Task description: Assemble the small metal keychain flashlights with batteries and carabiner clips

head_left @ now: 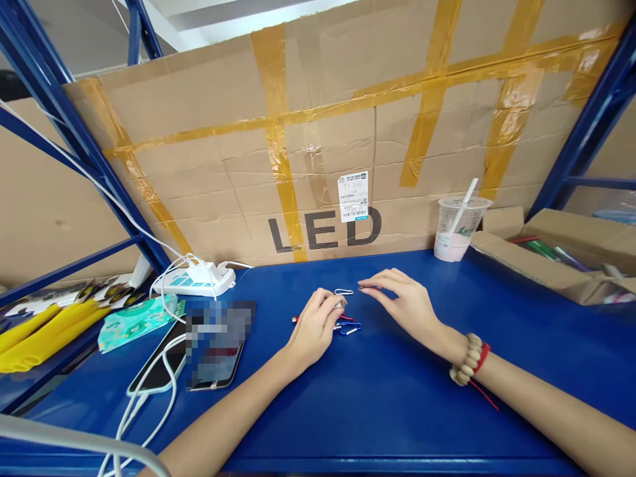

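My left hand [316, 326] is closed around a small silver cylinder [340, 304], whose round end points toward my right hand. My right hand [405, 301] hovers a little to the right, thumb and fingertips pinched together on something tiny and dark that I cannot make out. Between the hands a silver carabiner [344, 291] lies on the blue tabletop [342, 411]. Just beside my left fingers rests a blue carabiner [350, 328], with a red one [346, 318] partly hidden behind it. A short red piece [295, 319] sticks out left of my left hand.
Two phones [159, 364] with white cables lie left, near a power strip [199, 278] and a teal tissue pack [139, 321]. A plastic cup with a straw [454, 228] and an open carton [541, 275] stand right. A large cardboard box [223, 192] backs the table.
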